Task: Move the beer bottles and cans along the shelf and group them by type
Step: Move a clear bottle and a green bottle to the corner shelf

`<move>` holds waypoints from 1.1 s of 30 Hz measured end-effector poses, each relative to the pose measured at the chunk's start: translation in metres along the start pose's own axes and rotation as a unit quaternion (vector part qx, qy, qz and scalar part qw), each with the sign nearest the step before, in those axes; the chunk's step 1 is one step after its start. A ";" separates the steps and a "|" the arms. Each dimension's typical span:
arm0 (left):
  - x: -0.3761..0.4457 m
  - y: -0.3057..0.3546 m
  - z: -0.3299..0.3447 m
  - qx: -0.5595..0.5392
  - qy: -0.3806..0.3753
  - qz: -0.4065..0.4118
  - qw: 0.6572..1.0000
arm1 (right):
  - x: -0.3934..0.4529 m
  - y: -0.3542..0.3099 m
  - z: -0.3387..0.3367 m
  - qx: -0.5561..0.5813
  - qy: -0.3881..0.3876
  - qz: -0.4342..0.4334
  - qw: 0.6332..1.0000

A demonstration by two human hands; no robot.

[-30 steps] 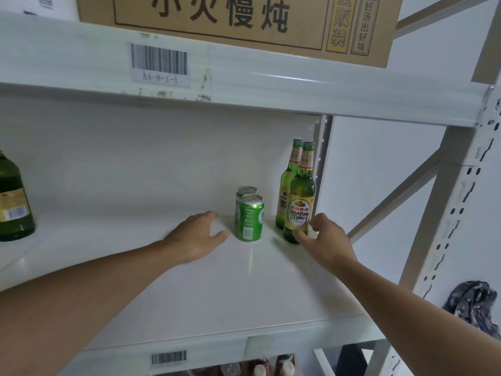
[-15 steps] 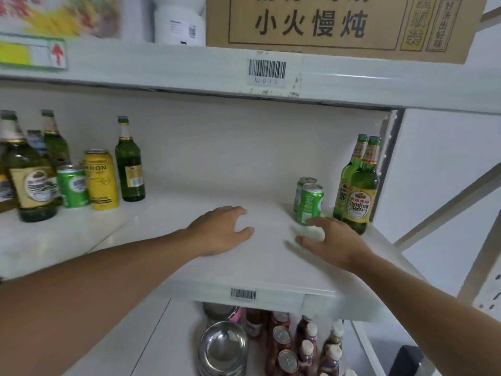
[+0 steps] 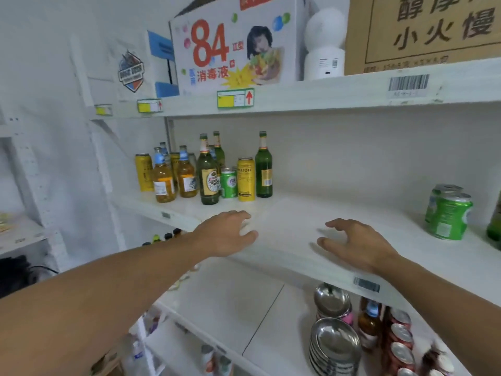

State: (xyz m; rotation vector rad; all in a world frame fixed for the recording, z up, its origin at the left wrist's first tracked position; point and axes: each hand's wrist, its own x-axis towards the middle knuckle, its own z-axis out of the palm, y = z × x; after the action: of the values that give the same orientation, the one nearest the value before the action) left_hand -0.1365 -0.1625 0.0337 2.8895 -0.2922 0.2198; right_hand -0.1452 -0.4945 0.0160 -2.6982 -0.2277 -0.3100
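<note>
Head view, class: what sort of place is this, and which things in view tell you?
Probably a shop stockroom or small warehouse. White metal shelving carries barcode stickers and yellow price tags, with unopened cartons above and mixed beer bottles and cans.

At the right edge a green bottle (image 3: 494, 226) is cut off; bottles at the back of the left cluster (image 3: 173, 158) are hidden; the shelf barcode label (image 3: 366, 284) is blurred.

Bright, even, flat light washes out the white shelf (image 3: 284, 213), with only faint shadows. Wide-angle bending curves the edges. Slight blur softens everything.
</note>
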 end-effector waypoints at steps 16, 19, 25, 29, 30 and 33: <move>-0.055 -0.262 -0.060 -0.044 0.041 -0.095 0.994 | 0.091 -0.251 0.104 0.012 -0.041 -0.081 0.996; -0.052 -0.292 -0.059 -0.040 0.036 -0.095 0.994 | 0.104 -0.278 0.125 0.012 -0.047 -0.087 0.995; -0.022 -0.323 -0.061 -0.038 0.040 -0.094 0.994 | 0.147 -0.298 0.141 0.016 -0.046 -0.085 0.995; 0.009 -0.333 -0.061 -0.033 0.040 -0.099 0.994 | 0.188 -0.294 0.147 0.026 -0.031 -0.093 0.995; 0.016 -0.334 -0.061 -0.029 0.037 -0.101 0.994 | 0.199 -0.291 0.149 0.033 -0.027 -0.092 0.995; 0.040 -0.336 -0.065 -0.015 0.036 -0.109 0.993 | 0.231 -0.287 0.154 0.051 -0.008 -0.082 0.995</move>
State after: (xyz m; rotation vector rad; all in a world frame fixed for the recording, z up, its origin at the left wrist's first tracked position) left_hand -0.0338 0.1666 0.0327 2.8466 0.0325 0.2780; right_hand 0.0468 -0.1456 0.0465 -2.5871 -0.4578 -0.3164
